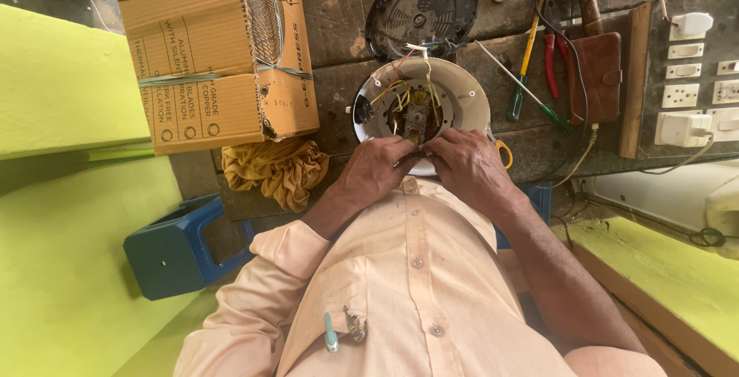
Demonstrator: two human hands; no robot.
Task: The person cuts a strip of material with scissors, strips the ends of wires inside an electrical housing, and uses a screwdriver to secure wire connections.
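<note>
Right now: both hands at the near rim of a round white plastic fan housing (462, 96) w/ exposed wiring, sitting on a dark worn wooden workbench (339, 8).

Left hand (377, 169) and right hand (466, 165) meet at the housing's near edge, fingers curled tight together on something small btwn them; can't tell what. Yellow and white wires (400, 96) and a metal motor core (418, 119) show inside. Black round grille cover (419, 4) just beyond. Cardboard box (208, 46) and crumpled mustard-yellow cloth (277, 169) to one side; yellow-handled screwdriver (523, 65), red-handled pliers (552, 65), brown leather pouch (596, 77), white switchboard (689, 77) on the other.
</note>
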